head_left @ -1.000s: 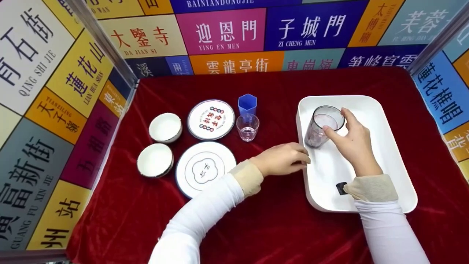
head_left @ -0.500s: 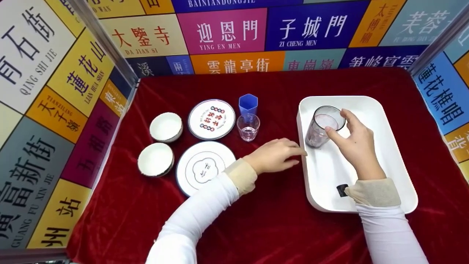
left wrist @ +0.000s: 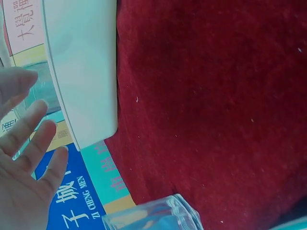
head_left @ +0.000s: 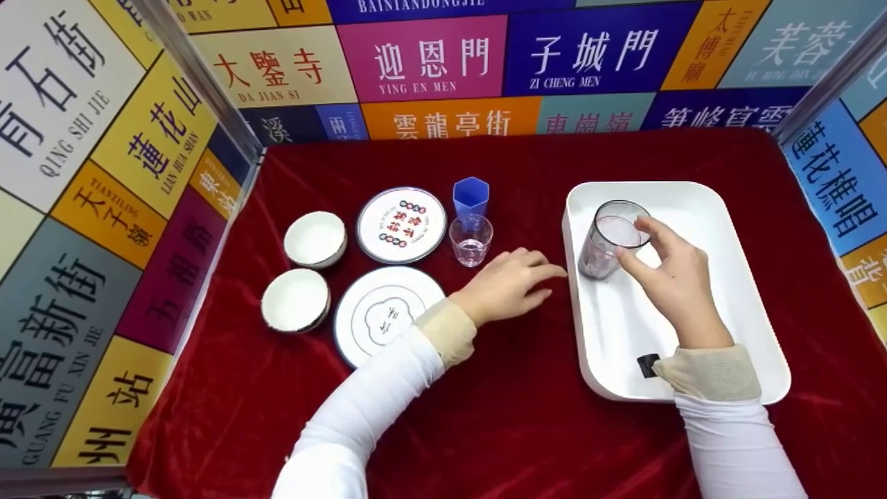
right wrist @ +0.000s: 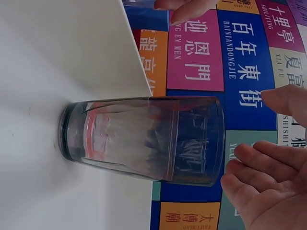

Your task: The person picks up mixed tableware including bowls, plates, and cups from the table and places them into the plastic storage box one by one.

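Note:
A smoky grey glass stands upright in the white tray, near its left side. Something with a pink rim shows inside that glass in the right wrist view. My right hand is beside the glass's rim, thumb and fingers spread; in the right wrist view the fingertips are apart from the glass. Left of the tray, my left hand hovers over the red cloth with loosely spread fingers, holding nothing. Closest to it are a small clear glass and a blue hexagonal cup behind that.
Two white bowls are at the left of the cloth. Beside them lie a plate with red lettering and a blue-rimmed plate, partly under my left forearm. Printed panels wall off the back and sides.
My left hand has drawn back leftward from the tray's edge, and its fingers have straightened. The right hand has loosened from the glass's rim and shifted slightly toward me. The glass stays put.

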The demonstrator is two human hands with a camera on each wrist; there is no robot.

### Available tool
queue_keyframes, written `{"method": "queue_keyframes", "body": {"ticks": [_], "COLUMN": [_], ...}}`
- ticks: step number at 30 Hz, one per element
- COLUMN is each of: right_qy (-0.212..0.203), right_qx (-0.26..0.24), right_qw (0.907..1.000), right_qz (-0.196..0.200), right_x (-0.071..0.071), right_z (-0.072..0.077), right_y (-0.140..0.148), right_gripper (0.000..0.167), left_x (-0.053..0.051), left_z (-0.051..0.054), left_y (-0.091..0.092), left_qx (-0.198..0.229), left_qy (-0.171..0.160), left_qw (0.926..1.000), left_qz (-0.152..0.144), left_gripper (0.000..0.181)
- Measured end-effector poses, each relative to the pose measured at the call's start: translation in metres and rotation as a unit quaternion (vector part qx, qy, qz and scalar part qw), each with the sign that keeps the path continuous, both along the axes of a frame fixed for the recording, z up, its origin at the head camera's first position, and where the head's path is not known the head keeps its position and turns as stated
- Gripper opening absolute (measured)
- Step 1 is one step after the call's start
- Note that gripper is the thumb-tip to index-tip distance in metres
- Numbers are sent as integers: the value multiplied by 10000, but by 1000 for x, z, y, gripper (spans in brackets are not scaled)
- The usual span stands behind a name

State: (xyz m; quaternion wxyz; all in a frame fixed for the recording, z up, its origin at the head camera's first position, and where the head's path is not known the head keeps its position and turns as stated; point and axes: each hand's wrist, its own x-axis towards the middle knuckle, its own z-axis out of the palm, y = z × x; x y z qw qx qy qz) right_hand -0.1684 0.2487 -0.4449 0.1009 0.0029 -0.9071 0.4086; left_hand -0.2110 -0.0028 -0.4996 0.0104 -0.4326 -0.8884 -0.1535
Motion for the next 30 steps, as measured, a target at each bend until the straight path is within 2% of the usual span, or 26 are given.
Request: {"method": "queue_keyframes", "body": {"ticks": [8,20,24,30], "right_qy": [-90,-38,86,31], "right_qx": [-594,-950,-1003,-1161], "right_qw": [9979,9947,9941,9923], "right_qz": [254,402,392,431], "right_x": [3,4,5,4], "right_z": [-1,-6,-7,-10], "right_y": [-5,-14,-17,-20], "right_gripper": [58,54,52,49], "left_x": [0,-3,-5,-9], "left_z": [-2,-7,-7,-7], "left_y": [-12,-27,-33,-39], "left_qx": [158,276,226,186], "left_qy": [225,543,554,606], "left_qw": [9991,9958,9934,9869], "left_qz": [308,685,978,1485], "left_gripper": [35,39,42,47]}}
